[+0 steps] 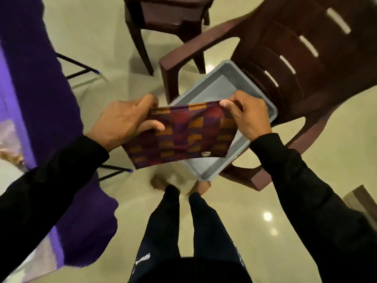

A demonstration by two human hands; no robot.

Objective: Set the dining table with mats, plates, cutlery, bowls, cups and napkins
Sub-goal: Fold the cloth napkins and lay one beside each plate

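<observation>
A: Napkin [179, 135] first. Where is it, seen from the head camera?

B: In the air, stretched between both hands, above the near end of a grey tray [228, 86] that sits on the seat of a brown chair [306, 64]. It touches no tabletop. Its long axis runs hand to hand, left to right, and the lower edge hangs down toward the person's feet.

A: And the hands?

B: The left hand [122, 123] grips the left end, thumb on the front face of the cloth, fingers curled over its top edge. The right hand [246, 117] pinches the top right corner between thumb and fingertips. Both are closed on the napkin; neither is free.

A: Which way to the table?

B: Left. A purple cloth [36, 88] drapes down along the left side of the view, and a pale patterned patch at the far left edge looks like the tabletop, though it is blurred. So the left hand is the nearer one. I'd judge the coming move is a swing leftward with the cloth kept taut, the left hand leading.

A: Anything in the tray?

B: The part I can see is bare; the napkin hides its near end. A second chair [163, 15] stands farther off, well apart from the hands.
</observation>
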